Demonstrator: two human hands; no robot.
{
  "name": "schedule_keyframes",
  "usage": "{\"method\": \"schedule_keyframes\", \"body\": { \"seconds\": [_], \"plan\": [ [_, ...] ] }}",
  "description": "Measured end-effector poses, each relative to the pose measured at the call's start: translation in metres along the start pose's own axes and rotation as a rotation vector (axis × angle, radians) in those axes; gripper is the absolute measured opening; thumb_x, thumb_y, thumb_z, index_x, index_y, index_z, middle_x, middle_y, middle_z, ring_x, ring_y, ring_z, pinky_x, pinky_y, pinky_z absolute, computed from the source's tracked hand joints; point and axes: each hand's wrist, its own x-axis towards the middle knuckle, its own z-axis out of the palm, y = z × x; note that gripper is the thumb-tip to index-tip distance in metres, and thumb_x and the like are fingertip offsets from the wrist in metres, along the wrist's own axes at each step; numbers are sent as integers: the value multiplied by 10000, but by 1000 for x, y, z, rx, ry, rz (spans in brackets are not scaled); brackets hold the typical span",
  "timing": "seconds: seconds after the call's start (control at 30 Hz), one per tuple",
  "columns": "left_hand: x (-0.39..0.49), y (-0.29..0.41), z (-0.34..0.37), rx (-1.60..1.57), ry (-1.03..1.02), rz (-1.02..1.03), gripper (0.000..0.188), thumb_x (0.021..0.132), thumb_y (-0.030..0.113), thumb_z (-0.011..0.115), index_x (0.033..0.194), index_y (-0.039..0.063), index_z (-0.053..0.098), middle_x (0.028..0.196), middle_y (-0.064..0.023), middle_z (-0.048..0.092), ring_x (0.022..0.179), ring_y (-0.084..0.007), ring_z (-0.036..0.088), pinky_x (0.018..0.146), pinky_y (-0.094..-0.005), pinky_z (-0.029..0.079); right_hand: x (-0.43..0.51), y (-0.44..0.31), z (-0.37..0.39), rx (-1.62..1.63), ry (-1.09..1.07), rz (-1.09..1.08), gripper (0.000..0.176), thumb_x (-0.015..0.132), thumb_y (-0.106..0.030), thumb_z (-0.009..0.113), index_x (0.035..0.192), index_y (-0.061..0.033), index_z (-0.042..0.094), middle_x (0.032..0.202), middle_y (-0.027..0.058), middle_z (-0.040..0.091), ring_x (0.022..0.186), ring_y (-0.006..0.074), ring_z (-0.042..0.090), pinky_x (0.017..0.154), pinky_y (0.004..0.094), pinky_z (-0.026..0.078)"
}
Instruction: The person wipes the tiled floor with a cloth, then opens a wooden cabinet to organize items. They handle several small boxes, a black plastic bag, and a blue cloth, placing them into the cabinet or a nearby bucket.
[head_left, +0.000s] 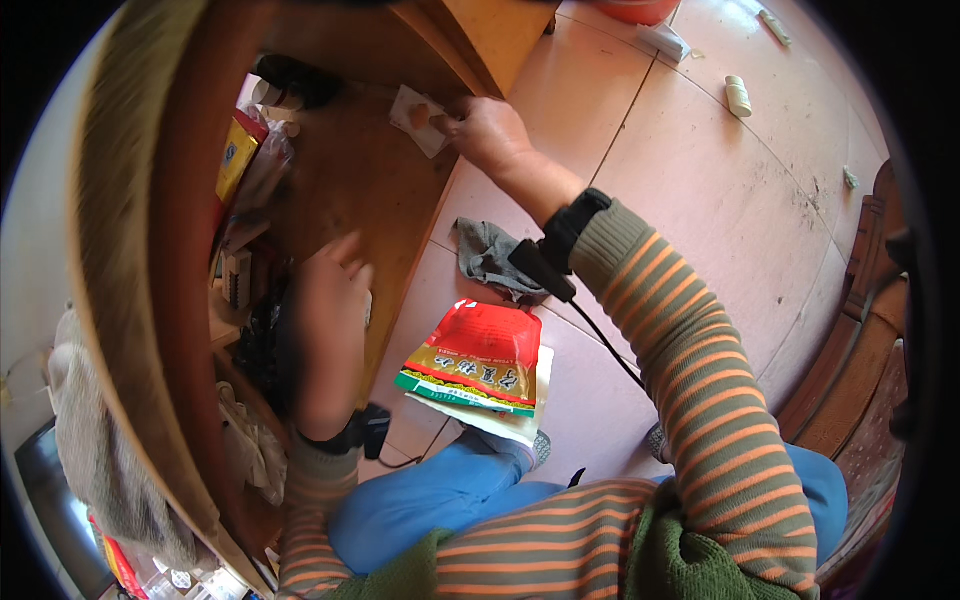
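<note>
My right hand (491, 133) pinches the near edge of a small white sheet (411, 101) with an orange-brown patch, at the front of a wooden cabinet shelf (352, 165). Whether the sheet is paper or a flat packet is unclear. Blurred by motion, my left hand (330, 337) is over the same shelf, nearer to me. A sliver of something pale shows beside its fingers, and I cannot tell whether they hold it. Below the shelf's edge, a red, gold and green food pouch (480, 352) lies on a pale flat item (545, 390) by my leg.
A grey cloth (491, 255) lies on the tiled floor (592, 255). Boxes (238, 157), clear plastic and black bags (262, 337) crowd the cabinet's left side. Farther off are a white bottle (738, 96) and a red basin (637, 9). Wooden furniture (840, 360) stands at right.
</note>
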Motion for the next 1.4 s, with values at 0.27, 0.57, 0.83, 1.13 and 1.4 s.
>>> {"method": "schedule_keyframes", "body": {
  "seconds": [0.27, 0.57, 0.83, 1.13, 1.4],
  "plan": [
    [120, -31, 80, -844, 67, -470, 349, 880, 110, 576, 1196, -27, 516, 1184, -123, 532, 1123, -257, 510, 973, -403, 415, 12, -1, 2, -159, -37, 91, 345, 799, -346, 582, 1075, -153, 655, 1014, 184, 641, 974, 353, 600, 841, 408, 476],
    [138, -48, 78, -1113, -55, -713, 321, 879, 121, 563, 1160, -25, 509, 1162, -168, 515, 1077, -315, 523, 946, -482, 454, -11, 10, 17, -32, -13, 128, 395, 736, -262, 654, 1111, -144, 608, 998, 182, 643, 963, 348, 598, 826, 413, 473],
    [123, -47, 93, -1108, -156, -699, 268, 873, 121, 579, 1102, -11, 533, 1064, -146, 566, 1017, -279, 556, 904, -449, 492, -24, 35, 17, 490, -14, 332, 292, 769, -179, 697, 991, -18, 597, 872, 103, 637, 658, 187, 613, 570, 322, 497],
    [138, -42, 89, -378, -144, -409, 364, 848, 145, 620, 1156, -35, 547, 1025, -111, 608, 861, -149, 586, 699, -251, 471, -35, 36, 9, 536, -190, 340, 256, 828, -145, 656, 1037, -10, 597, 808, 72, 622, 609, 129, 565, 494, 263, 448],
    [134, -43, 94, -273, -312, -428, 287, 859, 96, 577, 1130, 2, 587, 897, -40, 635, 749, -90, 576, 615, -208, 444, -49, 48, 4, 788, -302, 319, 180, 888, -132, 602, 1024, -15, 604, 773, 34, 598, 622, 109, 563, 548, 254, 486]
  ]
}}
